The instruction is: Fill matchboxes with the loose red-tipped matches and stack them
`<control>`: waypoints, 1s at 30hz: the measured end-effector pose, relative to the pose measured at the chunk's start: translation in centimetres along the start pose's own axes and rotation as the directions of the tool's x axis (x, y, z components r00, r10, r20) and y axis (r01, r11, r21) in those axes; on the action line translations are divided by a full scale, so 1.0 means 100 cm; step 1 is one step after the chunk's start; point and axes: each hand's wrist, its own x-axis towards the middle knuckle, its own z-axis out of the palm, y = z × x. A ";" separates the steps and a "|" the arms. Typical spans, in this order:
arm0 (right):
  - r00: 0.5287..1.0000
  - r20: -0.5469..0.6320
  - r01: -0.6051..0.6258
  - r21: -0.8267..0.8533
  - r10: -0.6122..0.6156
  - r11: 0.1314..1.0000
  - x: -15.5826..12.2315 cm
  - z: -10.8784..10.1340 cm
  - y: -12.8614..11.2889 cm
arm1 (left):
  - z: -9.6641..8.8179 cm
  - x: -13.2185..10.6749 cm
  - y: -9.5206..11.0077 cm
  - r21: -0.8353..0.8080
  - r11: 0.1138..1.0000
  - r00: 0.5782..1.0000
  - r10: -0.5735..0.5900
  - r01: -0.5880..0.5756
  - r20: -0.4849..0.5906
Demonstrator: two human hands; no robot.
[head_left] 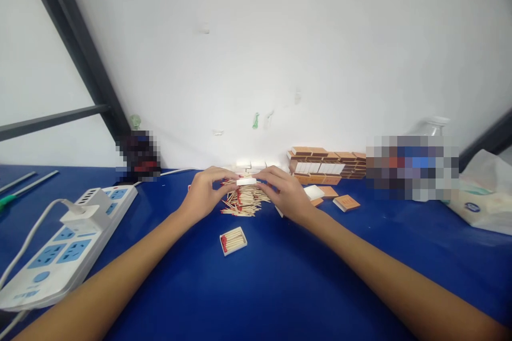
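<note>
My left hand (206, 192) and my right hand (286, 192) pinch a small white matchbox tray (246, 182) from its two ends, thumbs low and fingers above. A few matchsticks show at its top edge; how full it is cannot be seen from here. Below and behind the tray spreads a heap of loose red-tipped matches (245, 206). Nearer to me, a second white matchbox tray (236, 250) lies flat with a layer of matches in it, red heads to the left.
Matchboxes stand stacked (328, 165) against the wall, right of centre. Loose orange matchbox sleeves (346, 203) lie before them. A white power strip (94, 237) with a plugged-in charger fills the left side. At the far right sits a plastic bag (486, 186); two items nearby are pixelated.
</note>
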 end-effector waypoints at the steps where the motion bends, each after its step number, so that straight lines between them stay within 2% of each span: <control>1: 1.000 0.009 -0.012 -0.017 0.012 1.000 0.000 -0.003 -0.005 | 0.000 -0.002 0.004 0.018 0.999 0.999 0.041 -0.041 -0.010; 3: 0.998 0.022 -0.064 -0.042 0.065 0.997 -0.001 -0.010 -0.015 | 0.001 -0.005 0.013 0.044 0.996 0.997 0.076 -0.074 -0.027; 7: 0.963 -0.007 -0.270 -0.008 0.270 0.963 -0.004 -0.026 -0.034 | 0.002 -0.007 0.031 0.022 1.000 0.999 0.006 -0.005 -0.031; 10: 0.901 0.005 -0.433 0.058 0.434 0.899 -0.009 -0.043 -0.032 | -0.010 -0.006 0.042 0.056 0.998 0.993 -0.041 0.035 0.114; 11: 0.886 0.032 -0.464 0.068 0.462 0.884 -0.012 -0.051 -0.027 | -0.016 -0.005 0.044 0.102 0.994 0.975 -0.065 0.044 0.215; 12: 0.875 0.068 -0.484 0.066 0.480 0.873 -0.014 -0.060 -0.020 | -0.023 -0.004 0.045 0.150 0.988 0.936 -0.092 0.042 0.340; 14: 0.841 0.171 -0.523 0.013 0.514 0.852 -0.019 -0.078 -0.002 | -0.035 -0.004 0.047 0.238 0.971 0.823 -0.161 0.032 0.544; 16: 0.793 0.276 -0.534 -0.118 0.544 0.838 -0.023 -0.092 0.014 | -0.040 -0.006 0.048 0.307 0.952 0.758 -0.211 0.015 0.618; 18: 0.787 0.273 -0.508 -0.223 0.554 0.832 -0.025 -0.098 0.024 | -0.038 -0.009 0.048 0.332 0.943 0.739 -0.226 0.004 0.634; 21: 0.865 0.161 -0.436 -0.227 0.476 0.871 -0.025 -0.087 0.016 | -0.029 -0.014 0.049 0.294 0.956 0.706 -0.214 0.009 0.675; 24: 0.907 0.145 -0.381 -0.113 0.395 0.918 -0.025 -0.059 -0.013 | -0.022 -0.017 0.050 0.242 0.970 0.703 -0.181 0.013 0.688; 27: 0.884 0.284 -0.394 0.021 0.372 0.919 -0.027 -0.030 -0.045 | -0.019 -0.016 0.051 0.215 0.977 0.760 -0.138 -0.002 0.635; 30: 0.824 0.367 -0.507 0.135 0.432 0.852 -0.031 -0.011 -0.064 | -0.018 -0.014 0.051 0.170 0.985 0.799 -0.098 -0.005 0.593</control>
